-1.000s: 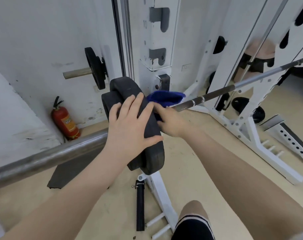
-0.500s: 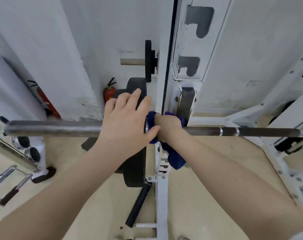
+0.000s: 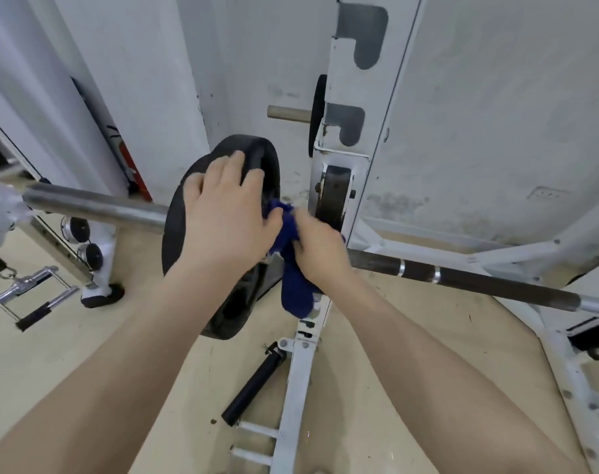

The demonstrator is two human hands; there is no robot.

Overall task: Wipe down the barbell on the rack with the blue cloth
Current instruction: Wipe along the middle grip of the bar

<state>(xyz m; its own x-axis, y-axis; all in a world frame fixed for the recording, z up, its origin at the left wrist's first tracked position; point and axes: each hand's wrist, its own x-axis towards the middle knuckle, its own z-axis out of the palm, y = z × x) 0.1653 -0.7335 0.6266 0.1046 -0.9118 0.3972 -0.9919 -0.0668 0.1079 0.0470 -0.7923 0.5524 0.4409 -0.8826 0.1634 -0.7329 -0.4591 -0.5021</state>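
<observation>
One barbell (image 3: 462, 277) crosses the view, carrying one black weight plate (image 3: 188, 213). One blue cloth (image 3: 293, 289) is here, and two hands: the left hand (image 3: 228, 217) and the right hand (image 3: 320, 249). The white rack upright (image 3: 351, 107) shows two hook cut-outs. One cable handle (image 3: 34, 299) lies on the floor, and one black roller (image 3: 253, 384).

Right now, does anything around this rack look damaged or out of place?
The white rack upright has chipped, rusty paint around its bar hook, and the wall behind is scuffed and stained. A loose black handle lies on the floor.
</observation>
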